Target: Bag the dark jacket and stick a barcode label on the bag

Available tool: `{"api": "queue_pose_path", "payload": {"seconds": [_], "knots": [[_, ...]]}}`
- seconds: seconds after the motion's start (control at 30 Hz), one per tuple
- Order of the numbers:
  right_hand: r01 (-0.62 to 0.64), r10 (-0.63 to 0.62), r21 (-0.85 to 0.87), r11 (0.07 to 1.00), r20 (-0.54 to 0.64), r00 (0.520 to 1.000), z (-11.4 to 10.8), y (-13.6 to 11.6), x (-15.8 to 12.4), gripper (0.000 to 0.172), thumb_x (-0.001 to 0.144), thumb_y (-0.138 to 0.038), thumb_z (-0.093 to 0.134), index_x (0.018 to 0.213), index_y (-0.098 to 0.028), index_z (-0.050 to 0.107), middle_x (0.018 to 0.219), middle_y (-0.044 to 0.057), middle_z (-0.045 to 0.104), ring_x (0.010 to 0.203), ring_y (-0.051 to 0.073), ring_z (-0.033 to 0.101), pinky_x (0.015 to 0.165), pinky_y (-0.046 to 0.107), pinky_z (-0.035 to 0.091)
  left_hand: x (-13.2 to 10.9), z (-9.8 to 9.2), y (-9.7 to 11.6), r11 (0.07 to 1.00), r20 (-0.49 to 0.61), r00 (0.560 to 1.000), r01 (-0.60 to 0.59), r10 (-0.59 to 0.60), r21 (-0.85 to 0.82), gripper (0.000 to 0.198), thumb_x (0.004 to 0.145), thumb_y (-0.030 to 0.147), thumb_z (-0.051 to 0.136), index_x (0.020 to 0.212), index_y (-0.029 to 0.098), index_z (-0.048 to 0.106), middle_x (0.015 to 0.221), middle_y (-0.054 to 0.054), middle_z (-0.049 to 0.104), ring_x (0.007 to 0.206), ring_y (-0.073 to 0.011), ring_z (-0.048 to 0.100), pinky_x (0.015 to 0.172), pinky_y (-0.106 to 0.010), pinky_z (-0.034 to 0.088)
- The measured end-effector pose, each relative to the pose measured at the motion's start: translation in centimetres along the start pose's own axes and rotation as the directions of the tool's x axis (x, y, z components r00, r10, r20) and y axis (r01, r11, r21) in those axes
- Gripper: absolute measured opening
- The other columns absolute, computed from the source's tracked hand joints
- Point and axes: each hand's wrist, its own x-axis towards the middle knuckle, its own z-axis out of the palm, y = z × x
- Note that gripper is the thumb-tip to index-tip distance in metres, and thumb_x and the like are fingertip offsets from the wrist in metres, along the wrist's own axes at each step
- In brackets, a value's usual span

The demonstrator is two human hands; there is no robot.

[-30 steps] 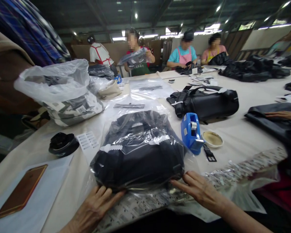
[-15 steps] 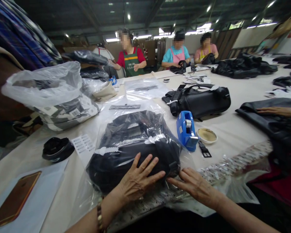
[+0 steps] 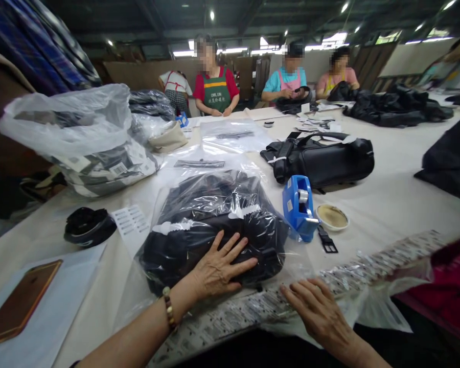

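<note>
A black bag sealed in a clear plastic bag (image 3: 214, 220) lies in front of me on the white table (image 3: 387, 199). My left hand (image 3: 218, 266) lies flat on its near end, fingers spread and pressing down. My right hand (image 3: 320, 312) rests open on the printed flap of the plastic bag (image 3: 253, 306) at the table's near edge, just right of the package.
A blue tape dispenser (image 3: 299, 207), a small dish (image 3: 332, 217) and a black buckle (image 3: 327, 240) sit to the right. Behind them lies a black bag (image 3: 325, 161). On the left are a phone (image 3: 21, 301), a black roll (image 3: 88, 227), a label sheet (image 3: 132, 225) and a stuffed plastic sack (image 3: 84, 138). Several people work at the far side.
My left hand went from the package's near left edge onto its top. My right hand slid back from the package's corner onto the printed flap.
</note>
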Motion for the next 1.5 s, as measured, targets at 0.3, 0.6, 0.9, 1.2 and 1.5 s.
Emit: {"api": "queue_pose_path", "payload": {"seconds": [0.3, 0.6, 0.9, 1.2, 1.5], "knots": [[-0.084, 0.082, -0.079, 0.993, -0.030, 0.996, 2.1, -1.2, 1.2, 0.039, 0.090, -0.003, 0.027, 0.107, -0.012, 0.061, 0.105, 0.007, 0.066, 0.102, 0.019, 0.053, 0.093, 0.036, 0.031, 0.0, -0.4, 0.7, 0.999, -0.031, 0.999, 0.027, -0.027, 0.017, 0.070, 0.081, 0.037, 0.064, 0.140, 0.033, 0.026, 0.147, -0.016, 0.021, 0.137, -0.0353, 0.013, 0.105, -0.063, 0.014], [-0.332, 0.313, -0.063, 0.941, -0.209, 0.926, 1.5, -0.6, -1.5, 0.032, 0.086, -0.015, 0.053, 0.118, -0.015, 0.054, 0.106, 0.012, 0.060, 0.104, 0.024, 0.053, 0.092, 0.040, 0.036, 0.3, -0.4, 2.7, 0.985, -0.066, 0.991, 0.122, -0.115, 0.120, 0.062, 0.087, 0.032, 0.054, 0.142, 0.029, 0.025, 0.148, -0.017, 0.019, 0.135, -0.0375, 0.016, 0.103, -0.063, 0.018], [-0.899, 0.926, 0.277, 0.339, 0.072, 0.371, 2.9, 0.0, -1.2, 0.061, 0.071, -0.061, 0.054, 0.114, -0.017, 0.057, 0.090, 0.009, 0.066, 0.079, 0.026, 0.062, 0.079, 0.045, 0.048, 0.6, 0.5, 5.0, 0.878, -0.348, 0.924, 0.295, -0.161, 0.376, 0.034, 0.087, 0.006, 0.030, 0.113, 0.004, 0.053, 0.104, -0.015, 0.055, 0.098, -0.0262, 0.051, 0.083, -0.040, 0.041], [-0.742, 0.938, 0.654, -0.146, 0.331, 0.106, 0.9, -0.1, 1.6, 0.070, 0.052, -0.054, 0.070, 0.108, -0.016, 0.052, 0.065, -0.001, 0.060, 0.066, 0.019, 0.058, 0.063, 0.031, 0.048, 3.1, -1.8, 4.1, 0.924, -0.342, 0.928, 0.254, -0.149, 0.287, 0.023, 0.077, 0.001, 0.032, 0.069, 0.018, 0.045, 0.065, -0.004, 0.042, 0.059, -0.0207, 0.042, 0.052, -0.032, 0.039], [-0.470, 0.689, 0.650, -0.597, 0.715, 0.114, 2.1, -2.6, 6.4, 0.069, 0.049, -0.042, 0.081, 0.104, -0.015, 0.050, 0.080, 0.005, 0.065, 0.066, 0.016, 0.060, 0.048, 0.022, 0.044, 4.2, -4.6, 1.8, 0.927, -0.323, 0.919, 0.305, -0.226, 0.219, 0.021, 0.060, 0.000, 0.042, 0.065, 0.019, 0.045, 0.064, -0.004, 0.046, 0.062, -0.0214, 0.044, 0.055, -0.031, 0.039]]}}
